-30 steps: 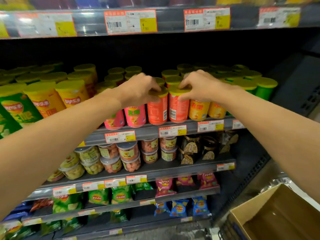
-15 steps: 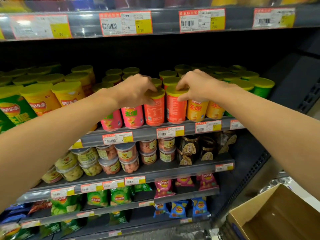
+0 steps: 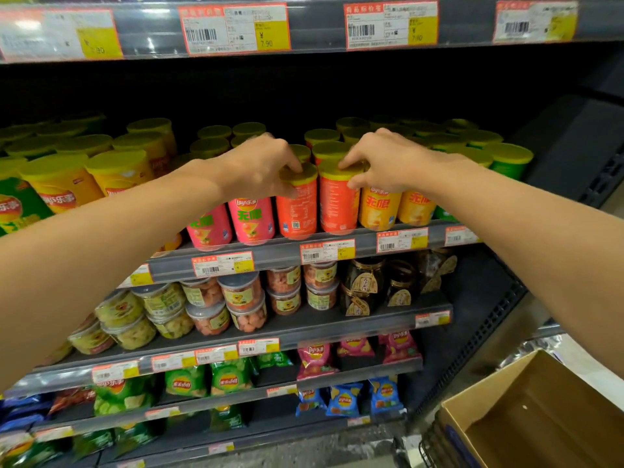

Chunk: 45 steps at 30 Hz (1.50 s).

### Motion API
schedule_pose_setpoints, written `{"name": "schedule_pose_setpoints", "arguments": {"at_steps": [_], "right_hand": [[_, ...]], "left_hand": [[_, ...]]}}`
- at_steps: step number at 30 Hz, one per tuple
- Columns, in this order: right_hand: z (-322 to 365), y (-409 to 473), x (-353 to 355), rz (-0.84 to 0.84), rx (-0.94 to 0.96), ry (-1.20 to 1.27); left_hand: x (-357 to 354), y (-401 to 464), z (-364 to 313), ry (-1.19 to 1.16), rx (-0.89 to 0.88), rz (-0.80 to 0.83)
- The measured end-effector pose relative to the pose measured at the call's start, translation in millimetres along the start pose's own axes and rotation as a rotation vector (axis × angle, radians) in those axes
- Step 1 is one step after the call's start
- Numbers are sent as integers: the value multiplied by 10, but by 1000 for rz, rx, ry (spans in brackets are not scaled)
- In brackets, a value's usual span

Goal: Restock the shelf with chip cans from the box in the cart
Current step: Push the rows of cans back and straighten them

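Listing, left to right across the frame. Yellow chip cans (image 3: 60,180): stocked at centre left on the shelf (image 3: 280,253). Pink chip cans (image 3: 251,217): front row, just left of centre. Left hand (image 3: 260,163): fingers curled over the lid of the left red can (image 3: 297,207), pinching its rim. Right hand (image 3: 381,162): fingertips and thumb pinching the lid edge of the right red can (image 3: 338,204). Both red cans stand upright, side by side at the shelf's front edge, backs facing out. Orange cans (image 3: 380,207) and green cans (image 3: 508,162): right of centre. Box (image 3: 526,417): lower right corner, visible interior shows no cans. Step in hand, by judgement: seating and aligning the two placed cans. Next move likely calls for turning labels outward, then releasing.
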State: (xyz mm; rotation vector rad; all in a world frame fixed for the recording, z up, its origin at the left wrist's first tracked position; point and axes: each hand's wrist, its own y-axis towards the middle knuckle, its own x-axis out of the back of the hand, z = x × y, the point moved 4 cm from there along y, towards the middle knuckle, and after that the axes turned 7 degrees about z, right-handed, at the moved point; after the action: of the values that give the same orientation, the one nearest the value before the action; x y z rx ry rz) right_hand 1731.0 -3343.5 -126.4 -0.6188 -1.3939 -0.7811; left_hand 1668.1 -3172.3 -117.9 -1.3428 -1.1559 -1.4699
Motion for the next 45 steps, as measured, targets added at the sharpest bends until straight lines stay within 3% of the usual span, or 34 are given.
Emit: {"name": "schedule_pose_setpoints", "arguments": {"at_steps": [4, 10, 17, 21, 23, 37, 41, 45], "right_hand": [[14, -1, -40, -50, 11, 33], [-7, 51, -10, 28, 39, -50], [22, 61, -62, -56, 34, -38], [61, 90, -58, -4, 31, -89], [41, 90, -70, -4, 5, -81], [76, 82, -28, 10, -74, -16], [17, 87, -23, 13, -80, 31], [32, 101, 4, 21, -67, -11]], "left_hand": [[-60, -48, -56, 41, -9, -89], [-20, -31, -24, 53, -13, 32], [-78, -25, -56, 79, 41, -73], [-43, 5, -97, 161, 33, 57], [-29, 24, -113, 187, 27, 47], [-110, -78, -136, 63, 7, -180], [-105, -74, -132, 43, 39, -174], [-7, -13, -134, -43, 120, -65]]}}
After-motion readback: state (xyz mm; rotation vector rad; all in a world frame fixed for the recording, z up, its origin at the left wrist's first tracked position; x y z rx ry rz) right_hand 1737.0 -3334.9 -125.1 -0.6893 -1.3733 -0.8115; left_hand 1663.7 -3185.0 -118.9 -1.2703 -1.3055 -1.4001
